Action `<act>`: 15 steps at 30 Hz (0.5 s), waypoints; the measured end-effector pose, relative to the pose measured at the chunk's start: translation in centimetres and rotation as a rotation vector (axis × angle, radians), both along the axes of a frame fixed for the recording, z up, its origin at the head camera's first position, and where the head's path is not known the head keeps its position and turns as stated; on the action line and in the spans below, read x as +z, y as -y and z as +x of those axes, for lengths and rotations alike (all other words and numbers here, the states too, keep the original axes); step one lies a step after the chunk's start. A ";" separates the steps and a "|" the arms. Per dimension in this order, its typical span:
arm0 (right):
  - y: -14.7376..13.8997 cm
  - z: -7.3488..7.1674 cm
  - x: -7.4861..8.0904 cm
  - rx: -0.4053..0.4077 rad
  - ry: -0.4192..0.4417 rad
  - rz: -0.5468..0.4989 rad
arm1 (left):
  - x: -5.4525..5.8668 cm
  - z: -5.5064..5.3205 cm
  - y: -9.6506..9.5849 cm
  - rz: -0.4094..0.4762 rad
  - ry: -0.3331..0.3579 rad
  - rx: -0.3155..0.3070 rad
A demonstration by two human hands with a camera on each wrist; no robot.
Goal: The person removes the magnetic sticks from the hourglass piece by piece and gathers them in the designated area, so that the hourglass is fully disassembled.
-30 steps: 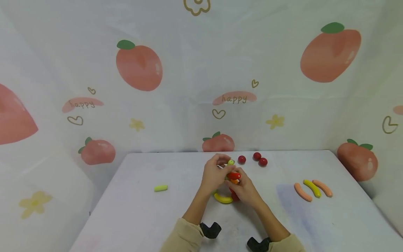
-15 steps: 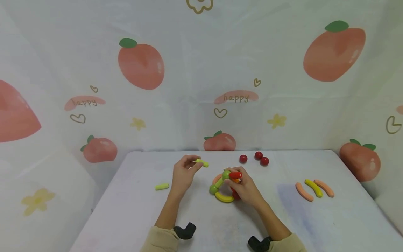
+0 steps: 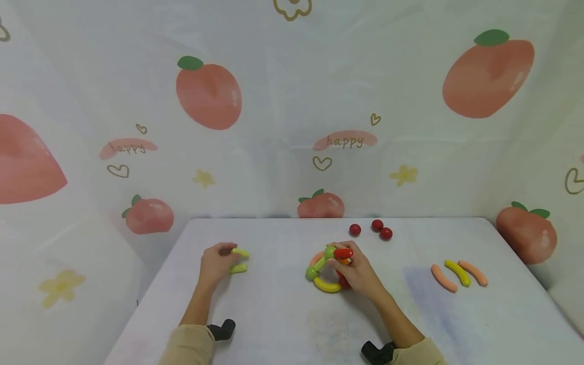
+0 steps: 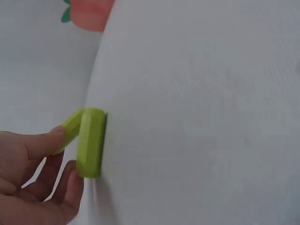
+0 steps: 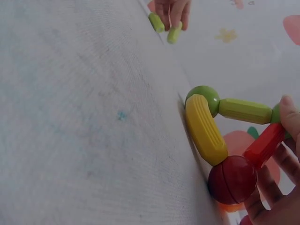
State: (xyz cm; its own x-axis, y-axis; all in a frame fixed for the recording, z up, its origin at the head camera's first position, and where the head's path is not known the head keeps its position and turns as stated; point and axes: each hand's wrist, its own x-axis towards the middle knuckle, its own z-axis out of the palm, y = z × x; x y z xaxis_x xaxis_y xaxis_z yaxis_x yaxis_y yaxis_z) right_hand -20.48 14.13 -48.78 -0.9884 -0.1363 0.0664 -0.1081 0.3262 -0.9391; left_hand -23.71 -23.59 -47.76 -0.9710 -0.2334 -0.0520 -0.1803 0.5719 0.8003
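My left hand [image 3: 216, 264] pinches a light green rod [image 4: 70, 130] between thumb and finger at the table's left. A second light green rod [image 4: 91, 143] lies right beside it, near the lower fingers. At the middle, my right hand [image 3: 358, 271] grips the upper part of a build of toy balls and rods, with the thumb at its upper green ball [image 3: 330, 252]. A red rod [image 3: 343, 254] juts right from there. A green rod [image 5: 245, 111] joins a lower green ball [image 5: 204, 93], followed by a curved yellow rod [image 5: 205, 133] and a red ball [image 5: 233, 179]. The fingers hide the build's far side.
Several dark red balls [image 3: 377, 225] sit at the back of the white table [image 3: 283, 324], right of the middle. Two curved peach rods [image 3: 444, 279] and a curved yellow rod [image 3: 458, 273] lie at the right. A printed cloth [image 3: 269, 167] hangs behind.
The left hand has moved away from the build, going left with the light green rod, down to the other green rod. The right hand stays at the build.
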 end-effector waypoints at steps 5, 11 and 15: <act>-0.2 -0.1 -0.2 0.017 0.012 -0.026 | -0.5 -0.3 0.4 -0.037 0.001 0.007; -0.2 -0.1 -0.3 0.017 0.022 -0.028 | 1.0 -0.1 -2.0 0.011 -0.100 -0.062; 0.0 -0.1 -0.3 0.001 0.038 -0.022 | 2.8 0.7 -6.0 0.101 -0.233 -0.167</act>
